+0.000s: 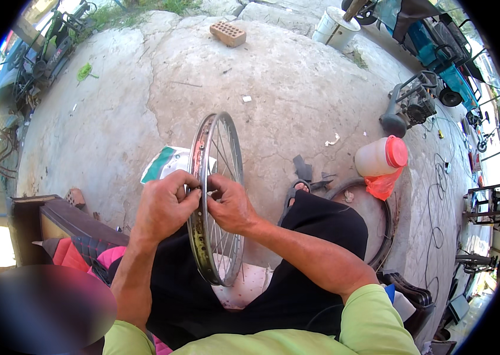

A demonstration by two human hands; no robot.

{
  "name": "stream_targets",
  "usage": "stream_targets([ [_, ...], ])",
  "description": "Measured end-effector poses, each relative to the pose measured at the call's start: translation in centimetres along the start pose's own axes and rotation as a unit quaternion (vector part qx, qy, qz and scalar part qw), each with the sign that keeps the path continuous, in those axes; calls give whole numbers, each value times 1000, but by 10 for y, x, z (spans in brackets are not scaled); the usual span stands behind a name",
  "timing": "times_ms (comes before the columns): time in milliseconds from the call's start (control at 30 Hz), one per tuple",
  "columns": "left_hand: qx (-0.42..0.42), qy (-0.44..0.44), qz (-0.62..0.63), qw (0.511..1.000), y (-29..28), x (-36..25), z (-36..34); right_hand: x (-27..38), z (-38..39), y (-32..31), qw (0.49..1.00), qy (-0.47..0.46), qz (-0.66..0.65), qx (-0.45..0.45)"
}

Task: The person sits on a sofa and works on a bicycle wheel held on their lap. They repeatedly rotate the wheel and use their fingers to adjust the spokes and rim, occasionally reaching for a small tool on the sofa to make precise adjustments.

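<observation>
A spoked bicycle wheel rim (206,136) stands upright between my knees, with no tyre on it and its inner channel worn and stained. My left hand (167,204) is closed at the rim's left side, thumb and finger pinched by a tiny dark part too small to name. Opposite it, my right hand (229,204) grips the rim from the right with curled fingers. Behind the wheel lies a white and green sack-like item (160,165); beneath it is a pale, spotted surface (232,296).
A black tyre (387,236) lies right, beside a jug with a red lid (380,155). Beyond are a compressor-like machine (415,97), a teal cart (451,77) and a white bucket (334,29). A brick (226,34) lies ahead, bike frames (49,53) upper left, a dark box (66,219) left.
</observation>
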State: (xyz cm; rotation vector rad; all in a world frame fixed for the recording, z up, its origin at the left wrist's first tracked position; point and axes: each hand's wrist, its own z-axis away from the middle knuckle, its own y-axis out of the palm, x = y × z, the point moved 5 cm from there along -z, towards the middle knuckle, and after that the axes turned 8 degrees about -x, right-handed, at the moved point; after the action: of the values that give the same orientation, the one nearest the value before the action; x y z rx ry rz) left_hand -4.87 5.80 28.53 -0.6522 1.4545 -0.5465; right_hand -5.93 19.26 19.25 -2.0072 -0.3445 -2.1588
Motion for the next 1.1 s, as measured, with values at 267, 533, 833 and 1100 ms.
stream_targets([
  [267,-1,17,13,1000,-3,1,0,-3,0,3,1000,-11,5,12],
  [533,5,7,16,1000,-1,1,0,-3,0,1,1000,1,-17,1],
  [833,12,-19,55,998,3,9,0,12,-1,-4,1000,-3,25,16],
  [1100,-23,17,21,999,4,5,-2,6,-3,-2,999,-48,13,7],
])
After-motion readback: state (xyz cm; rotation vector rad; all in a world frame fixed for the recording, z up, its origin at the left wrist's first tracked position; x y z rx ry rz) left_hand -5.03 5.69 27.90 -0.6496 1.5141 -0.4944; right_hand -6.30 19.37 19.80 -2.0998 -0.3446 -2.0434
